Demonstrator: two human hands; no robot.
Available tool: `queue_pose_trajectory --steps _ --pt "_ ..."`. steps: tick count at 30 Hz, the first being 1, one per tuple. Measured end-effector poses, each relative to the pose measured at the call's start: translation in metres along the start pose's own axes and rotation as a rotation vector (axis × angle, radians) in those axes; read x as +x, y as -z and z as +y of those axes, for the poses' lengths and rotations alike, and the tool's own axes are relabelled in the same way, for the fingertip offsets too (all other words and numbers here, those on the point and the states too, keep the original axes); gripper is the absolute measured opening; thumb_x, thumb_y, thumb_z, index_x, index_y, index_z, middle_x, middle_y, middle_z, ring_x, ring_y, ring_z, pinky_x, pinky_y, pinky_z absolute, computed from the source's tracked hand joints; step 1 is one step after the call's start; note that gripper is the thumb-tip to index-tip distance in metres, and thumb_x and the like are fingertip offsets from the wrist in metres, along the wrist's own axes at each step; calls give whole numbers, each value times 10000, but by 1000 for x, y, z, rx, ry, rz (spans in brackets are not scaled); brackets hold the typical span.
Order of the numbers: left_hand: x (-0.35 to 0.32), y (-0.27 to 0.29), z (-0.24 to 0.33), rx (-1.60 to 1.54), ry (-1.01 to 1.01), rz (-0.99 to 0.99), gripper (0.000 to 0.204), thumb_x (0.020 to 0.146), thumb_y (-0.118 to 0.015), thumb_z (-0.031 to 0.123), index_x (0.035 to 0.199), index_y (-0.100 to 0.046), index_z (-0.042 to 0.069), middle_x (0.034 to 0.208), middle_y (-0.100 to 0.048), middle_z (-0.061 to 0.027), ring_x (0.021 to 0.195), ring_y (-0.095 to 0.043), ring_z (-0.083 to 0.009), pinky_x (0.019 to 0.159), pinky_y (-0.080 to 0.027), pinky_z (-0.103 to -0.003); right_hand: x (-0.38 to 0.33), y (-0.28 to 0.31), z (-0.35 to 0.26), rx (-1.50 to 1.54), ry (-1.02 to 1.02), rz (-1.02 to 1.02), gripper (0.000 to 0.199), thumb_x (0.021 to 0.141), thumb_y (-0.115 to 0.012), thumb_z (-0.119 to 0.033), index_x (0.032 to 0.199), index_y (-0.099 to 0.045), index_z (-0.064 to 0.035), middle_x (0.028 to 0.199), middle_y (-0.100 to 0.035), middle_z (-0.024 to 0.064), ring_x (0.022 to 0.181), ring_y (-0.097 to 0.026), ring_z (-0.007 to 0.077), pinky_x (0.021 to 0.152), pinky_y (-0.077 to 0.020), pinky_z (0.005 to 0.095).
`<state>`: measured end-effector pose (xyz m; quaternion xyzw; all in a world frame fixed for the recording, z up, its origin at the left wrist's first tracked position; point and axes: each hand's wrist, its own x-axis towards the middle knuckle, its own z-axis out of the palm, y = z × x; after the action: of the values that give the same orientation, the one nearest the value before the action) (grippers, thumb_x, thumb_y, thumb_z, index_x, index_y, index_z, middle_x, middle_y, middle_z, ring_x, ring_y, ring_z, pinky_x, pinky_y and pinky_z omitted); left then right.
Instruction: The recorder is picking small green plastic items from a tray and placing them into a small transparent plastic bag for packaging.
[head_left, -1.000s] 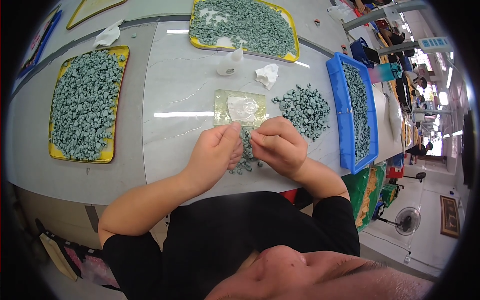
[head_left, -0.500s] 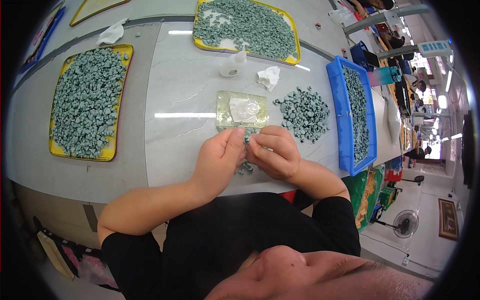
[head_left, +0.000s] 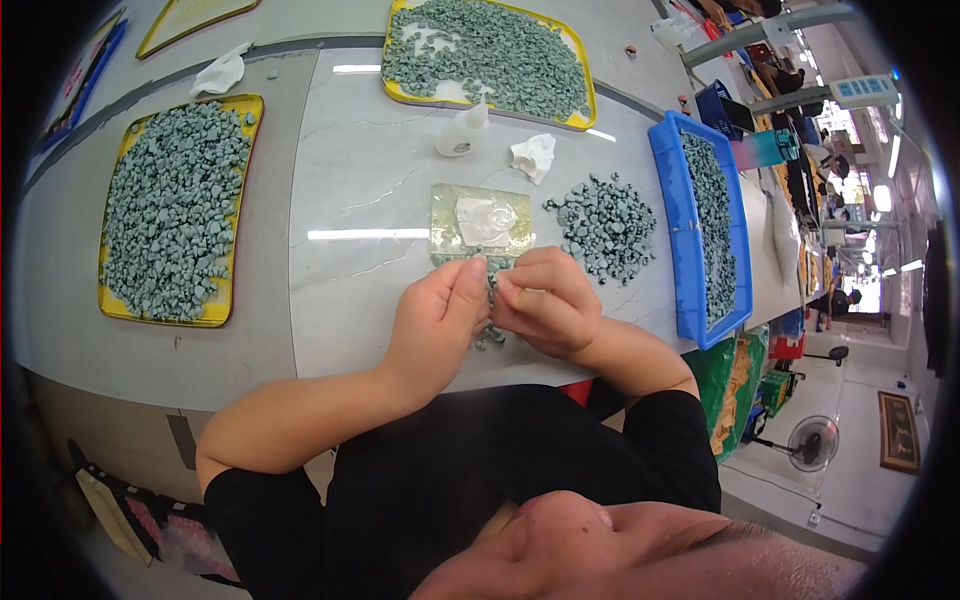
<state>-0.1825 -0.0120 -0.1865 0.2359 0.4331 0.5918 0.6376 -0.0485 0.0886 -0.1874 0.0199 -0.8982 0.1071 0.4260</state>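
My left hand is closed, its thumb pressed against curled fingers. Close beside it, my right hand pinches with thumb and forefinger. A small green stone shows between the fingertips; its outline is partly hidden. Several more green stones lie on the table under the hands. Just beyond the fingers is a yellowish see-through pad, with a piece of white paper and a clear round dish on it. To its right spreads a loose heap of darker, shinier green stones.
Yellow-rimmed trays of dull green stones stand at left and far. A blue bin of stones is at right. A white plastic bottle and crumpled tissue sit beyond the pad. A turquoise bottle stands past the bin.
The right hand's fingers have shifted very slightly at the pinch. Both hands stay together in the same place; the whole view has tilted a little.
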Motion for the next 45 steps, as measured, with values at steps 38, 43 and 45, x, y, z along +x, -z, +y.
queue_pose_trajectory --steps 38,43,45 --pt "15 -21 1 -100 -5 -202 215 978 -422 193 846 -485 35 691 -431 18 605 -362 -45 540 -328 -195 -3 36 6 245 -465 30 278 705 -658 104 976 -634 48 894 -634 149 745 -624 229 638 -499 295" --pt "16 -26 1 2 -60 -208 224 989 -383 201 843 -446 42 689 -387 13 591 -315 -69 530 -291 -216 -5 39 8 315 -484 18 244 712 -651 105 950 -630 59 882 -630 152 741 -623 238 639 -499 301" --pt "16 -26 1 18 -68 -207 219 988 -384 197 846 -446 43 694 -388 12 595 -318 -70 536 -295 -216 -4 39 10 339 -467 29 235 706 -651 106 935 -626 60 875 -628 152 742 -620 245 641 -498 308"
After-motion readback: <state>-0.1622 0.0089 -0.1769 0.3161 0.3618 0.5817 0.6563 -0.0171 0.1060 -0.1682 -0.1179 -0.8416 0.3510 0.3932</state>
